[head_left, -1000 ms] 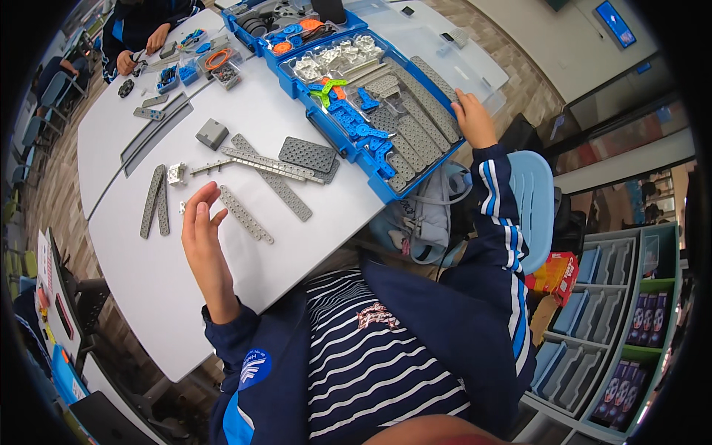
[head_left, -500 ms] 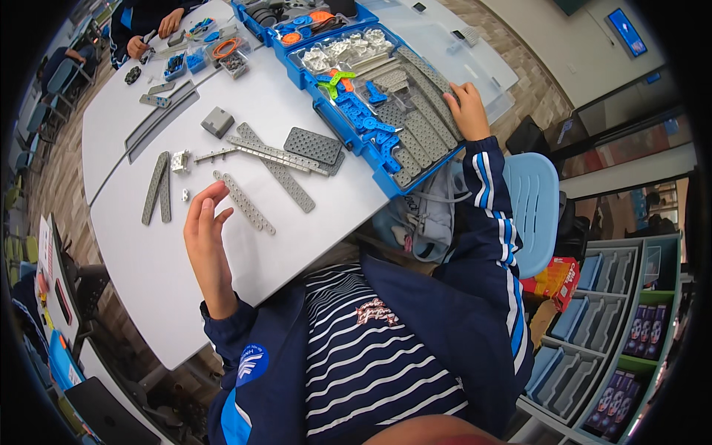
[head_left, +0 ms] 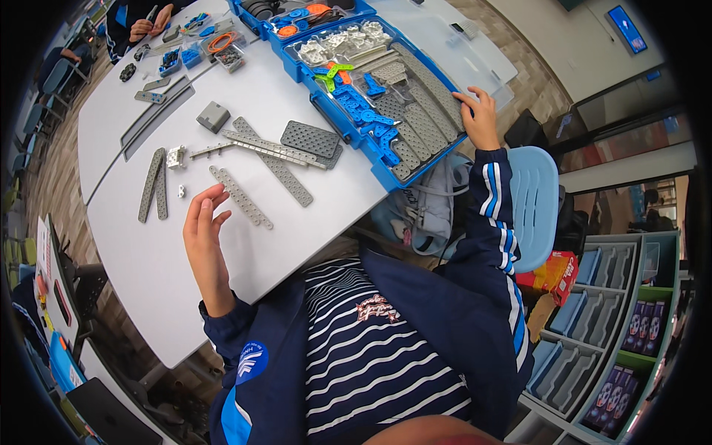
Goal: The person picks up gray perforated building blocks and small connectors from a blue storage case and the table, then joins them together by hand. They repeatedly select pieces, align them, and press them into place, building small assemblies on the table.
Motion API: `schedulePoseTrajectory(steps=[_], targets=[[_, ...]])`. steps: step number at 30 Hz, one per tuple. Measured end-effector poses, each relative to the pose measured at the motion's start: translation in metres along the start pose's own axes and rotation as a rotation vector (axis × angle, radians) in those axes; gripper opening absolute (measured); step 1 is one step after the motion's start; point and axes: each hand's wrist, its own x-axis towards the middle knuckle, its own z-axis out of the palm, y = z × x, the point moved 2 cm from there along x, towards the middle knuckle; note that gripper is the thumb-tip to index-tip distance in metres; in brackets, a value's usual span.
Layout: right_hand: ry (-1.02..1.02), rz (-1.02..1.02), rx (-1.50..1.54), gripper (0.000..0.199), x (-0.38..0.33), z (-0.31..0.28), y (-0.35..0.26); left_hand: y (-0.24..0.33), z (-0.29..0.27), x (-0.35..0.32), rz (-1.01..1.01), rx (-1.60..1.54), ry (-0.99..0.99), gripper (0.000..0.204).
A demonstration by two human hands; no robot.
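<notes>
My left hand (head_left: 207, 241) is held over the white table near its front edge, fingers loosely curved and apart, with nothing in it. Just past its fingertips lies a grey perforated beam (head_left: 241, 197). My right hand (head_left: 480, 119) is at the right side of an open blue case (head_left: 394, 178), its fingers bent and apart and holding nothing visible; whether they touch the rim I cannot tell. Long grey perforated plates (head_left: 424, 83) fill that side of the case. Blue connector pieces (head_left: 356, 104) and white pieces (head_left: 345, 43) share its other compartments.
On the white table (head_left: 159, 289) lie a grey block (head_left: 213, 117), crossed beams (head_left: 278, 167), dark grey plates (head_left: 310, 137) and two joined beams (head_left: 154, 185). Another person's hands (head_left: 150, 26) work at the far left. A blue chair (head_left: 535, 208) stands to my right.
My right hand has shifted slightly right, off the grey plates toward the outer edge of the case. My left hand stays nearly still. The other person's hands have come closer together.
</notes>
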Motion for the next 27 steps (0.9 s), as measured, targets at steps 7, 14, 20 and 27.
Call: schedulePoseTrajectory(steps=[7, 14, 20, 27], targets=[[-0.118, 0.217, 0.168, 0.031, 0.009, 0.017, 0.022, -0.001, 0.001, -0.002, -0.002, -0.032, -0.015, 0.038], [-0.115, 0.237, -0.02, 0.026, 0.004, 0.017, 0.012, -0.005, -0.006, -0.005, -0.005, -0.029, 0.008, 0.037], [0.018, 0.264, 0.221, 0.022, 0.034, 0.006, 0.043, -0.007, -0.006, -0.003, -0.005, -0.018, 0.013, 0.037], [-0.271, 0.425, 0.418, 0.025, 0.053, 0.038, 0.079, -0.006, -0.005, -0.005, -0.01, -0.005, 0.008, 0.037]])
